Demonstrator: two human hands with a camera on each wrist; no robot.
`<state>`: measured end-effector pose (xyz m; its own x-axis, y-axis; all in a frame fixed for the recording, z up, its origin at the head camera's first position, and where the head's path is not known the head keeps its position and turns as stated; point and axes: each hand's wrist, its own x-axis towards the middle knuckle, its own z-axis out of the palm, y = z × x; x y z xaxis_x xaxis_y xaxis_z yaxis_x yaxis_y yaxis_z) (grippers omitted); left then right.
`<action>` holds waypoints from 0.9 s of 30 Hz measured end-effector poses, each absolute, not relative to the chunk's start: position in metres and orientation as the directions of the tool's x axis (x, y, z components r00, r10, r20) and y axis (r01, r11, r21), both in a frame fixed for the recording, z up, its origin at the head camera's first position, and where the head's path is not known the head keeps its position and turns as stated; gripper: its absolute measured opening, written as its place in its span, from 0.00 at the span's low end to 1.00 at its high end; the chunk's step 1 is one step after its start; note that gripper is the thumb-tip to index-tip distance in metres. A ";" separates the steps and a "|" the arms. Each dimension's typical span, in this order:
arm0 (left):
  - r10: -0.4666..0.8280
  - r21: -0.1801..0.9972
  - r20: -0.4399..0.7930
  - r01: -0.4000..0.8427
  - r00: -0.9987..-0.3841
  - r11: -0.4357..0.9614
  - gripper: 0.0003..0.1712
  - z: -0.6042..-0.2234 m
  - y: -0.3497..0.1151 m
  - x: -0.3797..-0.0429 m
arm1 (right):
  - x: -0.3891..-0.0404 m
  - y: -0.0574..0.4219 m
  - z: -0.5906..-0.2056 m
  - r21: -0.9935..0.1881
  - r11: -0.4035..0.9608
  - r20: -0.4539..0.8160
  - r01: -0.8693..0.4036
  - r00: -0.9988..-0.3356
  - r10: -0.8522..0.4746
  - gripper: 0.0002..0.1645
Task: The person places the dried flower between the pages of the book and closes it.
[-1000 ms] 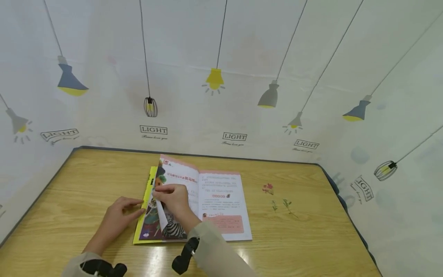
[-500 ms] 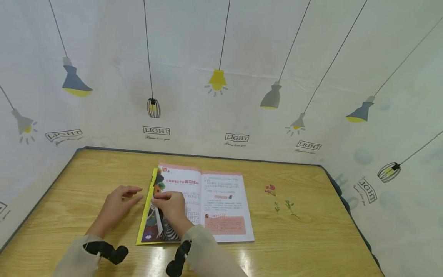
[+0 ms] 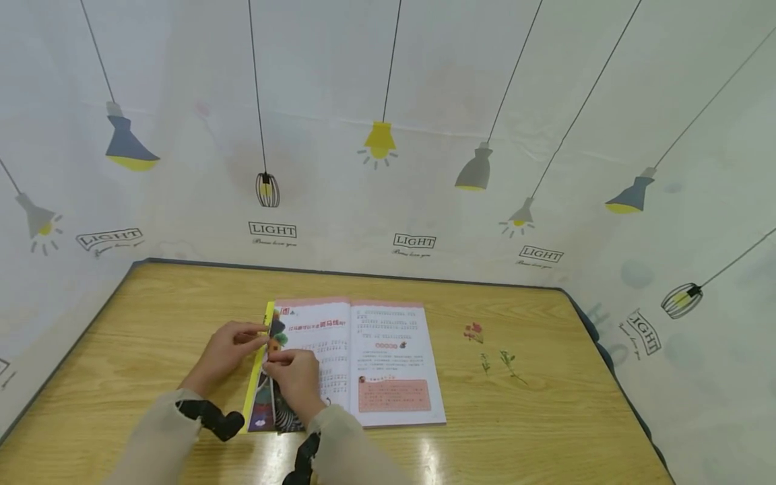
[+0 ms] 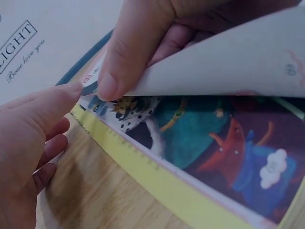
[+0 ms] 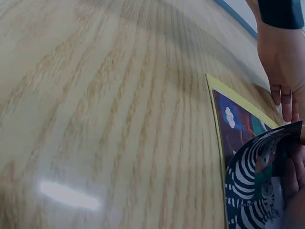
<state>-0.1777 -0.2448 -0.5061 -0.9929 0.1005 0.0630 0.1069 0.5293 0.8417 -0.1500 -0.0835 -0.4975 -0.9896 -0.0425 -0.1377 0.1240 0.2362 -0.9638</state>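
A book (image 3: 397,353) lies open on the wooden table, its yellow left border (image 3: 251,404) jutting out past the pages. My right hand (image 3: 298,378) pinches the outer edge of a left-hand page (image 4: 214,62), which is lifted and curls over. Underneath, a colourful picture page (image 4: 205,133) shows. In the right wrist view the raised page's underside carries a black-and-white striped zebra picture (image 5: 248,171). My left hand (image 3: 223,353) reaches in from the left, fingers extended, with a fingertip right at the page edge beside the right thumb.
To the right of the book lie a small pink flower sprig (image 3: 473,332) and thin green sprigs (image 3: 508,360) on the table (image 3: 545,431). Behind the table hangs a pale cloth (image 3: 327,168) printed with lamps.
The right hand has drawn the pinched page slightly nearer and down. My left hand first pulled back off the book's edge, then came in to the page edge. The book stays in place.
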 end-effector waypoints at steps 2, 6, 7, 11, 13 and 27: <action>0.118 0.837 0.082 0.133 -0.990 0.531 0.18 -0.510 -0.244 -0.180 | -0.149 -0.083 -0.499 -0.963 0.250 -0.119 0.104 -0.992 -0.045 0.06; 0.158 0.815 0.138 0.203 -0.978 0.542 0.15 -0.516 -0.243 -0.184 | -0.148 -0.084 -0.501 -0.957 0.283 -0.082 0.065 -0.996 -0.046 0.06; 0.164 0.808 0.149 0.216 -0.975 0.548 0.15 -0.517 -0.242 -0.185 | -0.148 -0.084 -0.501 -0.954 0.294 -0.071 0.054 -0.996 -0.048 0.05; 0.145 0.774 0.159 0.215 -0.977 0.595 0.17 -0.519 -0.240 -0.185 | -0.147 -0.084 -0.501 -0.947 0.321 -0.053 0.033 -0.997 -0.056 0.04; 0.122 0.761 0.145 0.190 -0.982 0.621 0.18 -0.519 -0.239 -0.184 | -0.147 -0.084 -0.500 -0.947 0.320 -0.048 0.027 -0.997 -0.060 0.04; 0.081 0.729 0.133 0.153 -0.988 0.667 0.19 -0.517 -0.237 -0.181 | -0.152 -0.076 -0.497 -0.973 0.200 -0.144 0.114 -0.979 -0.144 0.06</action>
<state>-0.1807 -0.2367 -0.5174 -0.9878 0.0810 0.1332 0.1530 0.6668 0.7294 -0.1521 -0.0757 -0.4975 -0.9790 -0.1442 -0.1441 0.1138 0.2001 -0.9731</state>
